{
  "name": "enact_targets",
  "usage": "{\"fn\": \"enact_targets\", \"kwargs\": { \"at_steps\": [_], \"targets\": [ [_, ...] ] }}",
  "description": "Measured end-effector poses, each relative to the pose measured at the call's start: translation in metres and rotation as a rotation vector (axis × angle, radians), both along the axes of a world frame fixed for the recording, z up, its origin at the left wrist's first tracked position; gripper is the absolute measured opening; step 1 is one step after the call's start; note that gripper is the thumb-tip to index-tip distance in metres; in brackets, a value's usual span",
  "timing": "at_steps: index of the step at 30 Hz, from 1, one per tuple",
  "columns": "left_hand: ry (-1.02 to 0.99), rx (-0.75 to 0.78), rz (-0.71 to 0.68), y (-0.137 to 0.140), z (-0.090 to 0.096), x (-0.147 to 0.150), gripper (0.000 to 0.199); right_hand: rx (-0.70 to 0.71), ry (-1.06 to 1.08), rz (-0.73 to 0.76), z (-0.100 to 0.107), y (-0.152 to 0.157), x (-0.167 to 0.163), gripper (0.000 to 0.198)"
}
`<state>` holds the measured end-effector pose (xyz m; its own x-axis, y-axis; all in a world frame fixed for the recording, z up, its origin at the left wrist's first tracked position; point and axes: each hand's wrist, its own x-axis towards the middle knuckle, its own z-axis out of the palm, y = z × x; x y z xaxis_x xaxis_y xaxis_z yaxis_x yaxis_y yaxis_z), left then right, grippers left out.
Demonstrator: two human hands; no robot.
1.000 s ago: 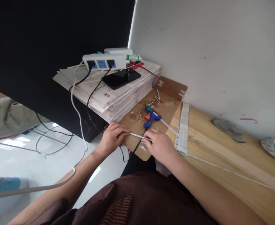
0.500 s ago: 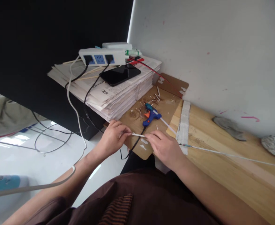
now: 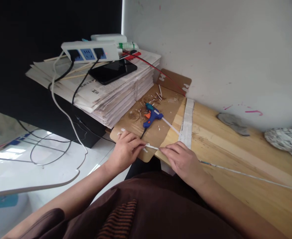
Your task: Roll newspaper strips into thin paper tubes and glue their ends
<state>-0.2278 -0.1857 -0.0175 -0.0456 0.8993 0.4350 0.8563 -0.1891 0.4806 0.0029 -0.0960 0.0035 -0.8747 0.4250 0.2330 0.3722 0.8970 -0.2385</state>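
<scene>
A thin white rolled-paper stick (image 3: pixel 152 147) runs between my hands, low over the near edge of the brown board. My left hand (image 3: pixel 128 147) pinches its left end with the fingertips. About a hand's breadth to the right, my right hand (image 3: pixel 182 159) is closed on the same stick with thumb and fingers. Beyond the right hand a long thin strip (image 3: pixel 238 172), seemingly the same stick, stretches off to the right over the wooden table. Just past the hands lies a blue glue gun (image 3: pixel 153 116) with a white glue stick (image 3: pixel 171 126) in its back.
Newspapers (image 3: pixel 116 103) are stacked at the back left, bearing a phone (image 3: pixel 113 70) and a power strip (image 3: pixel 90 52) with cords. A flat paper strip (image 3: pixel 187 122) lies on the wooden table (image 3: pixel 235 149). A grey cloth (image 3: pixel 233 123) and a woven paper piece (image 3: pixel 284 139) lie farther right.
The camera view has swung somewhat to the right. Both hands keep their pinch on the paper stick, and slightly more of it shows between them.
</scene>
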Motion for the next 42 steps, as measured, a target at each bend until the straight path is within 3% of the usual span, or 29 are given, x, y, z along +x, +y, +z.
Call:
{"fn": "enact_targets", "kwargs": {
  "at_steps": [11,21,27,31,35,39,42],
  "targets": [
    [0.01,0.046,-0.02,0.001,-0.002,0.001,0.014,-0.113,-0.012,-0.073,0.005,-0.005,-0.004,0.023],
    [0.019,-0.091,-0.015,0.005,0.016,0.009,0.014,0.059,-0.053,-0.031,0.003,-0.011,0.004,0.034],
    [0.001,-0.106,-0.008,0.007,0.018,0.01,0.013,0.024,-0.099,-0.056,0.003,-0.014,0.004,0.033],
    [0.005,-0.104,-0.063,0.005,0.016,0.007,0.014,-0.099,-0.095,-0.077,0.008,-0.018,0.003,0.029],
    [-0.068,-0.134,-0.126,0.002,0.022,0.001,0.014,-0.354,-0.039,-0.119,0.021,-0.02,0.007,0.026],
    [-0.342,-0.152,-0.095,0.004,0.032,0.0,0.019,-0.537,0.072,-0.237,0.04,-0.023,0.016,0.022],
    [-0.711,-0.202,-0.05,0.01,0.033,0.009,0.021,-0.633,0.171,-0.374,0.051,-0.027,0.025,0.02]
  ]
}}
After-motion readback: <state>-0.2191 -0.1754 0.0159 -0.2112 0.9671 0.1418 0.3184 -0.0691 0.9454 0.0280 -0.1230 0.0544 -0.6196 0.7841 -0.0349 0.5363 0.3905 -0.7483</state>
